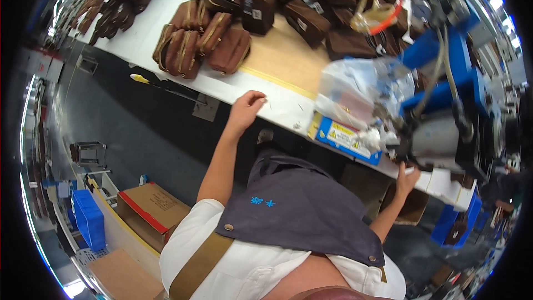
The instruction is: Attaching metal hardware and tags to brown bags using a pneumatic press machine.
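My left hand (247, 110) is over the front edge of the white worktable (216, 86), thumb and fingers curled together in a pinch. Anything between those fingertips is too small to make out. Close to it on the table stand several reddish-brown zippered pouches (229, 51). My right hand (408, 178) is at the table's edge beneath a blue-framed machine (438, 139). Its fingers are bent and partly hidden, and what they hold, if anything, does not show. Left of that hand sits a blue box with a yellow warning label (347, 138).
Dark brown pouches (308, 19) are heaped at the back of the table. A clear plastic bag (347, 89) lies beside the machine. On the floor side are an open cardboard box (152, 205) and a blue bin (88, 219); another blue bin (458, 219) stands at right.
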A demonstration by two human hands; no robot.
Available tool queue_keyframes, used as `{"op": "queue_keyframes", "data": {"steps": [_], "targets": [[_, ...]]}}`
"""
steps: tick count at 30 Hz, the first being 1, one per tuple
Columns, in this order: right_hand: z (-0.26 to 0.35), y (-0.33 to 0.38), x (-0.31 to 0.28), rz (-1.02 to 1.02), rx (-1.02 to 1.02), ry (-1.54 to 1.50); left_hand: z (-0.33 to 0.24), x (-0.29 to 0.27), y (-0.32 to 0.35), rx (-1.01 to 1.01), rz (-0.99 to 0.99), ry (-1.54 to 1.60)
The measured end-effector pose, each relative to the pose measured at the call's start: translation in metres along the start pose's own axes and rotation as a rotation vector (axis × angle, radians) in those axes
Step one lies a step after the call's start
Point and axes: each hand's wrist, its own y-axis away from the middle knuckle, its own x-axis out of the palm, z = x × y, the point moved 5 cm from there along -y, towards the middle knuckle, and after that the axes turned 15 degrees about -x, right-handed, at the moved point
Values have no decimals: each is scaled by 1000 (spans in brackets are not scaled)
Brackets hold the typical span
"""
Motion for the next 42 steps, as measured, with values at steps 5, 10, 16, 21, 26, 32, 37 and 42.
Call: {"op": "queue_keyframes", "data": {"steps": [5,10,16,21,26,32,37,42], "targets": [[78,10,-34,-552,23,19,-23,-138,-59,66,-425,-125],[190,4,16,-319,-111,112,-69,-235,-136,188,-638,-249],[250,-1,92,-283,340,-372,-97,-347,-286,208,-782,-597],[306,-13,139,229,405,-502,-81,-423,-405,-42,-780,-903],[404,-78,198,506,391,-759,-51,-454,-479,-275,-492,-944],[527,-164,290,1160,199,-1119,-29,-480,-506,-386,-432,-776],[591,-182,340,1197,279,-1237,-12,-489,-500,-621,-220,-531],[601,-191,356,1234,193,-911,-36,-482,-500,-315,-413,-237]]}}
